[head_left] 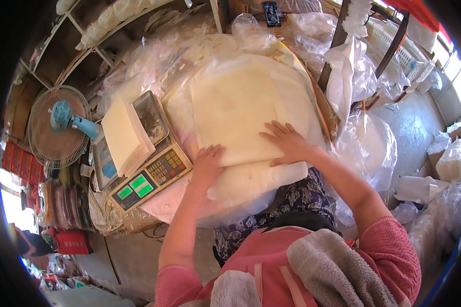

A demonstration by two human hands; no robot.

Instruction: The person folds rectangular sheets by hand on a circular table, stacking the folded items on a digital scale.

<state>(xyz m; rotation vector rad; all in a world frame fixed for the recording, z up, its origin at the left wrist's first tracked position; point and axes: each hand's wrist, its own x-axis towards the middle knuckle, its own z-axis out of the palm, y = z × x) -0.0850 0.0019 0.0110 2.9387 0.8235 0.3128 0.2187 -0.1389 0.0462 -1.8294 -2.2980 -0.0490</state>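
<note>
A broad stack of thin cream-coloured sheets [241, 97] lies before me on the table. Along its near side a sheet is folded over, leaving a crease and a loose flap [261, 179] that hangs toward my lap. My right hand [290, 144] rests flat on the sheets just above the crease, fingers spread. At the left end of that crease lies my left hand [208, 161], its fingers stretched out on the sheet's edge. Neither hand grips anything. What lies under the sheets is hidden.
Left of the sheets stands a digital scale [151, 176] with lit green displays. On it leans a folded pile of cream sheets [125, 135] beside a metal tray [151, 117]. A fan [61, 125] stands further left. Clear plastic bags [366, 148] crowd the right; a phone [271, 14] lies at the back.
</note>
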